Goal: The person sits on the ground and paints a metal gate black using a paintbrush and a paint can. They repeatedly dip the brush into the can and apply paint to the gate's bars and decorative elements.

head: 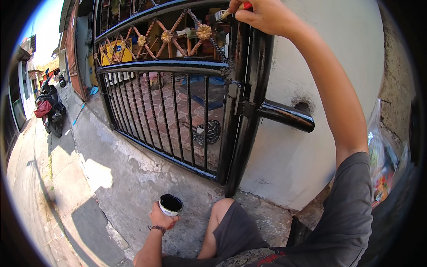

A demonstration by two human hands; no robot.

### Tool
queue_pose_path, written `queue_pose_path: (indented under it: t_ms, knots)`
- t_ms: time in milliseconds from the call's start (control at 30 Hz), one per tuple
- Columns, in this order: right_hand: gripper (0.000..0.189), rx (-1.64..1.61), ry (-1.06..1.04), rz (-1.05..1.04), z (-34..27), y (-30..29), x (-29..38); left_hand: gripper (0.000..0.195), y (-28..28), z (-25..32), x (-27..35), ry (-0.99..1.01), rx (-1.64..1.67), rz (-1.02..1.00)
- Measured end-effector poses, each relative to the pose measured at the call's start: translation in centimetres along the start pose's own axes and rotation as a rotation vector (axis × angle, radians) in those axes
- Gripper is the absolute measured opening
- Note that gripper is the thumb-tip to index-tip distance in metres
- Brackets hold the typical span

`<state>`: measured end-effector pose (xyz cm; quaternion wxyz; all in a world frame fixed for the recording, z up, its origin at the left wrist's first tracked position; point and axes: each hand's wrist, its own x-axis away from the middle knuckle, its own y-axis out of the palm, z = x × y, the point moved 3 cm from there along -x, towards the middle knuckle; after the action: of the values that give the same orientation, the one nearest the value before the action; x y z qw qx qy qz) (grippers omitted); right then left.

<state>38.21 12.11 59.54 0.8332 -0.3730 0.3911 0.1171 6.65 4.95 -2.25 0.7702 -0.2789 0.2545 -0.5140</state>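
My right hand (pixel 263 16) is raised at the top of the view and grips a paintbrush (pixel 224 14) with a red-tipped handle. Its bristles point left, beside the upper part of the metal gate's black end post (pixel 238 50); whether they touch it I cannot tell. Low in front of me, my left hand (pixel 162 215) is wrapped around a small can of black paint (pixel 171 203), held with its mouth upward. Glossy black covers the gate's rails (pixel 166 66) and bars. Its twisted lattice rods (pixel 178 20) are reddish brown, with gold flower ornaments (pixel 204 32) at the crossings.
A thick black pipe (pixel 288 115) juts from the gate post across the pale wall (pixel 307 160). Clear plastic bags of refuse (pixel 383 173) hang at right. Behind the bars a coiled striped item (pixel 208 131) lies on tiles. A motorcycle (pixel 51 106) stands in the alley at left.
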Motion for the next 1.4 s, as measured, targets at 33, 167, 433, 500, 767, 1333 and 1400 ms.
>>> queue_pose_path:
  t_ms: [33, 167, 433, 500, 767, 1333, 1400]
  knots:
    - [0.011, 0.000, -0.005, -0.045, 0.2, 0.1, 0.0, 0.108, 0.0, 0.0, 0.0, 0.002, 0.004, 0.000]
    - [0.011, -0.013, 0.002, -0.084, 0.7, 0.3, -0.1, 0.104, 0.0, 0.1, 0.0, 0.009, -0.004, 0.014]
    - [0.012, 0.004, -0.032, -0.090, 0.9, 0.5, -0.1, 0.102, -0.1, 0.3, 0.2, -0.009, -0.034, 0.014]
    - [0.012, -0.029, -0.004, -0.022, 1.0, 0.3, 0.0, 0.101, -0.1, 0.3, 0.3, 0.000, -0.035, 0.012]
    - [0.011, 0.025, -0.129, 0.021, 0.7, 0.1, 0.4, 0.099, 0.0, 0.3, 0.4, 0.014, -0.045, 0.022]
    - [0.011, 0.061, -0.149, 0.089, 0.7, 0.5, 1.1, 0.102, -0.2, 0.2, 0.4, -0.005, -0.057, 0.011]
    - [0.011, 0.055, -0.081, 0.049, 0.6, 0.1, 1.2, 0.104, -0.3, 0.2, 0.5, -0.014, -0.032, 0.017]
